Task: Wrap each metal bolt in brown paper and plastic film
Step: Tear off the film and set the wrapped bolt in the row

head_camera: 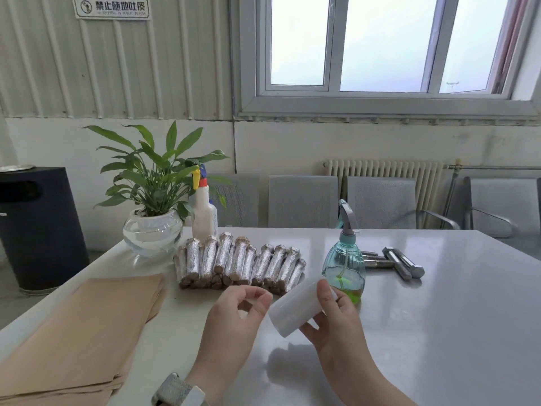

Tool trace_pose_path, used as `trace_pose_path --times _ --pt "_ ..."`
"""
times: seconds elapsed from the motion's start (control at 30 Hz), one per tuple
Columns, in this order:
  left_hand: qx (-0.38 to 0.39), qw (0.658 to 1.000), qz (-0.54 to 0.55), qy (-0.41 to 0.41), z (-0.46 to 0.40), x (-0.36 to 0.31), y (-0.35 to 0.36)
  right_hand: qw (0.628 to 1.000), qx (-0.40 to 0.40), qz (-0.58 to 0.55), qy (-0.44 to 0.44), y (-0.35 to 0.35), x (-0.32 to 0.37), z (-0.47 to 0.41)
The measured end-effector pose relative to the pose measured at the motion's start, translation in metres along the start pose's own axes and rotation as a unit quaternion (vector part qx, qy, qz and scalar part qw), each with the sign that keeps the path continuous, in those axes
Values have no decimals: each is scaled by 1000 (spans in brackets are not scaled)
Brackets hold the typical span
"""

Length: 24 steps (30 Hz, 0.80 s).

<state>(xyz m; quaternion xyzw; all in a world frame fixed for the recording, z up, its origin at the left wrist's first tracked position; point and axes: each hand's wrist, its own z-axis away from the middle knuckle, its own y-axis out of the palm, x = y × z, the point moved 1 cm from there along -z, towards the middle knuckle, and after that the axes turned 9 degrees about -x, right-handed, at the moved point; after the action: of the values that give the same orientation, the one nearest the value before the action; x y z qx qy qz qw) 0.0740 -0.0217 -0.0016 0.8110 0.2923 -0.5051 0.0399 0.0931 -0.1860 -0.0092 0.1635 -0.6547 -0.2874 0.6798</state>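
Bolts [402, 263], bare metal: a few lying on the far right of the table [439, 317], behind the spray bottle [345, 266].
Right hand [336, 326] grips the plastic film roll [295, 307]; left hand [234, 315] pinches beside it, probably seeking the film's edge. Wrapped bolts [240, 263] piled centre; brown paper [85, 332] stacked left.

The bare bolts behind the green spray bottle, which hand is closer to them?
Right. The right hand, holding the film roll, is just in front of the spray bottle, with the bare bolts behind. The left hand is farther left, near the wrapped bolts.
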Motion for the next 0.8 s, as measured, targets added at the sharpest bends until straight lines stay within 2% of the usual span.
trace_pose_path --times 0.1,0.23,0.43,0.53,0.67,0.73,0.8 --pt "30 996 60 -60 2 2 5 1000 8 4 -2 0 0 1" --pt "25 973 154 -169 3 0 8 1000 11 12 -10 1 0 2" --pt "23 951 173 -256 3 5 7 999 18 21 -24 0 -2 2" --pt "25 967 138 -215 3 6 7 999 18 23 -27 0 -3 1" --pt "-15 994 48 -100 2 4 8 999 18 25 -14 1 -5 0" --pt "-34 999 5 -40 -1 1 5 998 25 53 -11 0 -4 1" --pt "-50 999 -21 4 -4 -1 0 991 47 127 -18 -1 -2 4"
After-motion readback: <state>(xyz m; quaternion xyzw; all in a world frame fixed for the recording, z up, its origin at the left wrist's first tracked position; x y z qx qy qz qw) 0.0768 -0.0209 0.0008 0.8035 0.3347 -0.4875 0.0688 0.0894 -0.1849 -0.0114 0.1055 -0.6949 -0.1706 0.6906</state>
